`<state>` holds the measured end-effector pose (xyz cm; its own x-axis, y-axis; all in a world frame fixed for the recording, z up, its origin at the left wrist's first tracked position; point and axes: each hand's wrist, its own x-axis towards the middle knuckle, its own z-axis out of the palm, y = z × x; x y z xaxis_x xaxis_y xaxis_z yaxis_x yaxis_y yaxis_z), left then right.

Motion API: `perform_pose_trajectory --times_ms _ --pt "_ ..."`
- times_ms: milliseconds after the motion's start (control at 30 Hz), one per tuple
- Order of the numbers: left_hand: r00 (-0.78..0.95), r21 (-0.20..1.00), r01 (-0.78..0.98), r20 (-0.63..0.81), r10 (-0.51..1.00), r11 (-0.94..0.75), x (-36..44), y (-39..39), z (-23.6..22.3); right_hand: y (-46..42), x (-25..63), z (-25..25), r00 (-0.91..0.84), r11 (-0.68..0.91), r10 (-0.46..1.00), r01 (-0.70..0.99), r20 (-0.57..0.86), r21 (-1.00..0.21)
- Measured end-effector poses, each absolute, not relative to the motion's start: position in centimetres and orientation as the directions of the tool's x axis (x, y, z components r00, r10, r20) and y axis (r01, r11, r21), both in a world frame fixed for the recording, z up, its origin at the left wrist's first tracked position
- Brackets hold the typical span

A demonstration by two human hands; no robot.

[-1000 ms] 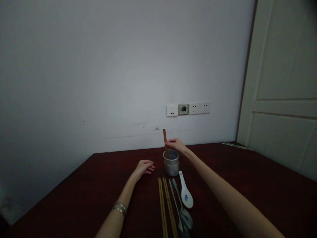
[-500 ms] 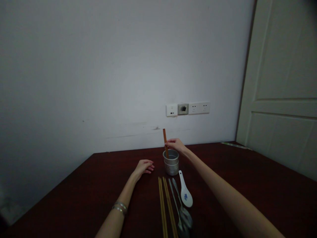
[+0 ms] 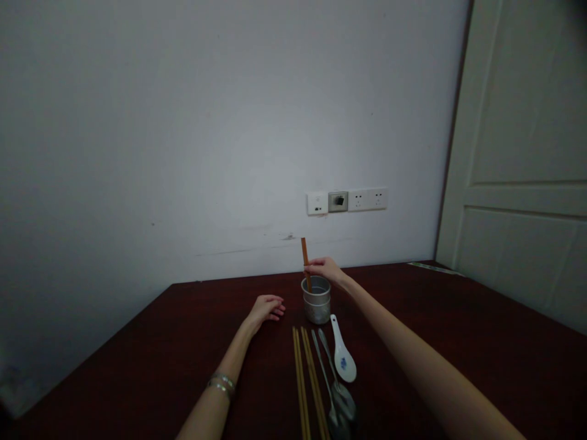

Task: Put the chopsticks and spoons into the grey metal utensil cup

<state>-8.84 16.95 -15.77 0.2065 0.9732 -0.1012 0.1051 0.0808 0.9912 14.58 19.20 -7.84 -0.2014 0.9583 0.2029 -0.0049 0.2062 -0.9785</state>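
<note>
My right hand [image 3: 323, 269] pinches a pair of reddish-brown chopsticks [image 3: 304, 250] that stand nearly upright, their lower ends inside a grey metal cup [image 3: 317, 307]. My left hand [image 3: 268, 308] rests on the table to the left of the cup, fingers loosely curved and apart, holding nothing. In front of the cup lie several light wooden chopsticks [image 3: 300, 379], side by side. Two metal spoons [image 3: 338, 394] are just right of them, bowls toward me. A white spoon with a blue mark [image 3: 343, 354] lies farthest right in the row.
The dark red-brown table [image 3: 151, 360] meets a pale wall [image 3: 229, 140] at its back edge. Wall sockets [image 3: 367, 199] sit above the cup. A pale panelled door [image 3: 523, 140] stands at the right, with a thin flat strip [image 3: 435, 268] near it on the table.
</note>
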Motion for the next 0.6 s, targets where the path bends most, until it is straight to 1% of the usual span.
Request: perform_pose_trajectory --times_ms 167,200,267,333,367,467,500,600 --pt "0.211 0.991 0.110 -0.099 0.973 0.077 -8.8 17.0 -15.8 19.1 16.1 -8.3 -0.157 0.205 0.969 0.062 0.193 -0.977" --pt "0.208 0.990 0.114 -0.101 0.973 0.078 -8.8 17.1 -15.8 19.1 16.7 -8.6 -0.143 0.212 0.970 0.105 0.196 -0.972" --pt "0.202 0.989 0.124 -0.105 0.974 0.081 -8.8 17.1 -15.9 18.7 18.0 -9.3 -0.061 0.209 0.978 0.299 0.200 -0.931" --pt "0.199 0.988 0.130 -0.105 0.974 0.080 -8.7 17.1 -15.9 18.0 19.4 -10.2 0.055 0.152 0.975 0.534 0.214 -0.831" --pt "0.203 0.989 0.130 -0.102 0.974 0.076 -8.7 17.1 -15.9 17.6 20.1 -10.7 0.097 0.118 0.970 0.612 0.222 -0.782" --pt "0.208 0.989 0.134 -0.095 0.973 0.068 -8.7 16.9 -15.7 15.6 22.0 -12.4 0.149 0.053 0.963 0.709 0.223 -0.704" --pt "0.205 0.988 0.139 -0.094 0.974 0.067 -8.7 16.8 -15.7 14.9 22.4 -12.9 0.153 0.033 0.963 0.753 0.223 -0.657" --pt "0.196 0.987 0.148 -0.085 0.977 0.056 -8.7 16.7 -15.7 12.6 23.2 -14.7 0.113 -0.011 0.968 0.910 0.224 -0.414"
